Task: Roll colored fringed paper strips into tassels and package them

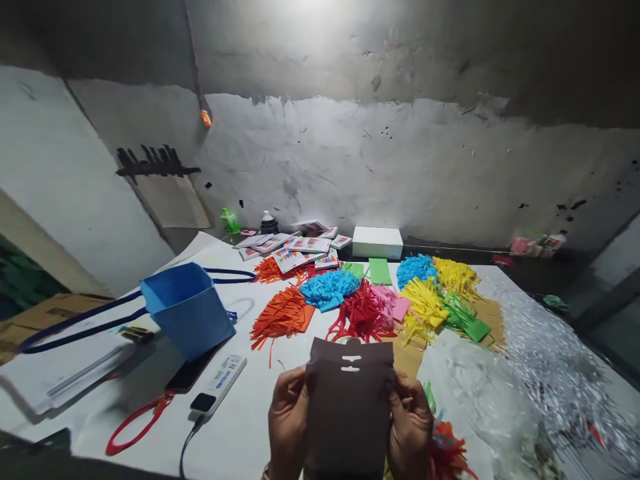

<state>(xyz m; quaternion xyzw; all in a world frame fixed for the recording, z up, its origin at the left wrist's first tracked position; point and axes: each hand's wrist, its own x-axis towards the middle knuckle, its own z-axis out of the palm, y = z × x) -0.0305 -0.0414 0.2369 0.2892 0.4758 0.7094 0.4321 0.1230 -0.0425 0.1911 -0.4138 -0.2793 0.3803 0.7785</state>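
Observation:
A dark brown card piece (349,400) with two small white slots near its top is held upright in front of me. My left hand (289,421) grips its left edge with fingers curled behind it. My right hand (411,427) grips its right edge the same way. Both hands hover low over the white table (250,413). Just beyond the card lie heaps of fringed paper: orange (280,317), red (363,315), blue (327,288), yellow (425,303), and green (463,319).
A blue paper bag (187,317) with dark blue handles stands at the left, beside a phone (193,373) and a white power bank (220,387) with cable. A white box (377,241) and printed packs (300,248) sit at the back. Crinkled clear plastic (545,373) covers the right side.

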